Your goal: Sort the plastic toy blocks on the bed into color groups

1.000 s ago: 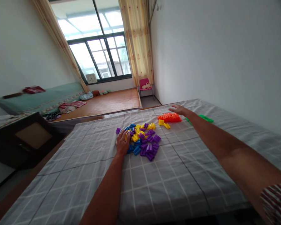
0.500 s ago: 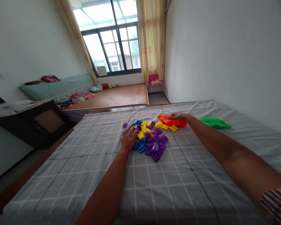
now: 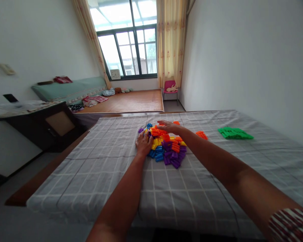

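Note:
A mixed heap of small plastic toy pieces lies in the middle of the cloth. My left hand point(image 3: 143, 143) rests on the heap's left side, its fingers spread over the edge. At the far side, my right hand point(image 3: 169, 126) reaches across with fingers stretched out against the orange pieces point(image 3: 158, 131). Yellow pieces point(image 3: 156, 144) show between the hands. Nearer to me are blue pieces point(image 3: 156, 154) and purple pieces point(image 3: 175, 158). Some orange pieces point(image 3: 202, 135) sit apart, to the right of the heap beyond my right forearm.
Green pieces point(image 3: 234, 133) form a separate group at the right. A grey checked cloth point(image 3: 96, 174) covers the table. Beyond it are a bed point(image 3: 138, 101), a pink chair point(image 3: 170, 85) and a window. A dark cabinet point(image 3: 58, 124) stands at the left.
My right hand has moved left, and most of the orange pieces now lie on the mixed heap. A few stayed behind on the right. My left hand keeps its place at the heap.

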Demonstrator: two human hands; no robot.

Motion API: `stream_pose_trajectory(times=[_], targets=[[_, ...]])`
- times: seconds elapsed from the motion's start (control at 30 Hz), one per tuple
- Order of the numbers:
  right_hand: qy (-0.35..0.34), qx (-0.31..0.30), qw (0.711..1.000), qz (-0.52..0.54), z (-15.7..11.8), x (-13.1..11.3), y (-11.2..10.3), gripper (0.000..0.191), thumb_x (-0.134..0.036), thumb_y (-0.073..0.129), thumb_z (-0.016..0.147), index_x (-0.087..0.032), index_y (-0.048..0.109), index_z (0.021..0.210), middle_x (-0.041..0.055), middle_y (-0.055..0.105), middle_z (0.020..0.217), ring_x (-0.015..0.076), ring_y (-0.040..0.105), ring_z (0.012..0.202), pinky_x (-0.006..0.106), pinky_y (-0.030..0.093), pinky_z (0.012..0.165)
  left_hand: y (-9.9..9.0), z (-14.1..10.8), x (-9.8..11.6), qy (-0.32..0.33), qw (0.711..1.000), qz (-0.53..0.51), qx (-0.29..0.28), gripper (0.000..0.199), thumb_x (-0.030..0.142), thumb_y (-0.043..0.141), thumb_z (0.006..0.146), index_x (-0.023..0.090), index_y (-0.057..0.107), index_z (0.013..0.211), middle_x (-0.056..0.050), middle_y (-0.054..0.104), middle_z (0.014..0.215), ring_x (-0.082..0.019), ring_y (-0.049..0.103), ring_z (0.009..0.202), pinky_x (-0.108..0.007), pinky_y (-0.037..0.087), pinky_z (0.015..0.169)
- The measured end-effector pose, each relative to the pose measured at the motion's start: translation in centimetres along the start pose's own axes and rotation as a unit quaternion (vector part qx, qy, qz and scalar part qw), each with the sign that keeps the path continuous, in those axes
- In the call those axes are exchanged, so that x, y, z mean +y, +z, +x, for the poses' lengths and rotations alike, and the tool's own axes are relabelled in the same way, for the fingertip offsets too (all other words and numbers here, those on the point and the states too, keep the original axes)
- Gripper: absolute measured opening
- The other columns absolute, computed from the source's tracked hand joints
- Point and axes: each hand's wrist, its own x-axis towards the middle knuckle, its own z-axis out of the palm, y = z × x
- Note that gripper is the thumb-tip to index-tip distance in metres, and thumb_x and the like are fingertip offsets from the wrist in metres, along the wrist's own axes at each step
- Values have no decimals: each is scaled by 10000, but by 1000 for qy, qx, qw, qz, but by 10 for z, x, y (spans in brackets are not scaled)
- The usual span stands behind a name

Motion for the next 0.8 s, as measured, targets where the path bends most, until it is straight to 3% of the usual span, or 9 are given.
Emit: stream_pose_trajectory(times=[0.07,0.13,0.2,0.27,0.37,0.47,0.53,0.63,0.8], targets=[[46,15,999,17,-12,5,-28,707,-673,530,811,-280,470,1395,92,520,1399,255,575,1154,353,538,857,-11,-1,7,27,999,-5,31,420,397,469,915,258,549,1303,-101,484,1418,-280,412,1311,-522,322,1089],[121,55,991,-32,-35,21,-61,757,-683,606,743,-259,515,1364,107,558,1356,267,590,1126,335,544,838,-24,-5,23,109,993,-27,36,404,377,451,927,254,561,1296,-91,488,1417,-264,385,1336,-505,286,1115],[164,70,982,-63,-64,44,-89,824,-691,665,672,-220,547,1339,143,562,1342,299,597,1108,358,552,819,-37,-14,47,219,974,-61,-11,372,376,429,942,278,596,1260,-56,527,1384,-234,375,1346,-470,252,1139],[208,71,972,-84,-93,67,-105,875,-724,665,635,-194,562,1324,174,558,1336,318,610,1078,381,564,776,-45,-27,73,323,938,-82,-98,328,404,432,944,322,650,1177,-7,576,1334,-216,377,1347,-451,213,1153],[275,59,953,-116,-116,94,-103,914,-760,626,638,-166,554,1330,198,561,1323,313,625,1044,367,567,731,-45,-49,105,452,858,-87,-227,328,493,511,891,338,671,1133,5,572,1344,-231,361,1359,-459,160,1159],[276,30,957,-87,-109,98,-78,881,-734,611,684,-155,534,1344,170,597,1282,284,642,1005,316,560,702,-38,-60,113,500,810,-69,-298,357,516,559,849,327,665,1133,-11,573,1341,-251,348,1366,-485,134,1153],[248,12,968,-34,-95,87,-58,800,-689,633,707,-181,548,1318,125,640,1219,245,658,937,269,551,653,-37,-58,107,491,813,-52,-309,333,488,584,835,321,672,1109,-13,592,1307,-255,367,1350,-491,134,1149],[169,0,985,35,-73,57,-31,608,-583,696,728,-209,617,1201,70,693,1067,207,660,826,236,531,597,-42,-45,89,444,851,-30,-278,228,384,609,821,302,700,1013,-18,598,1275,-253,415,1300,-491,134,1147],[56,24,996,67,-47,9,2,367,-391,590,894,-158,593,1177,73,609,1160,222,610,984,381,534,821,-51,-26,67,335,925,4,-177,173,285,577,831,305,692,958,-3,622,1202,-237,437,1261,-513,141,1140]])
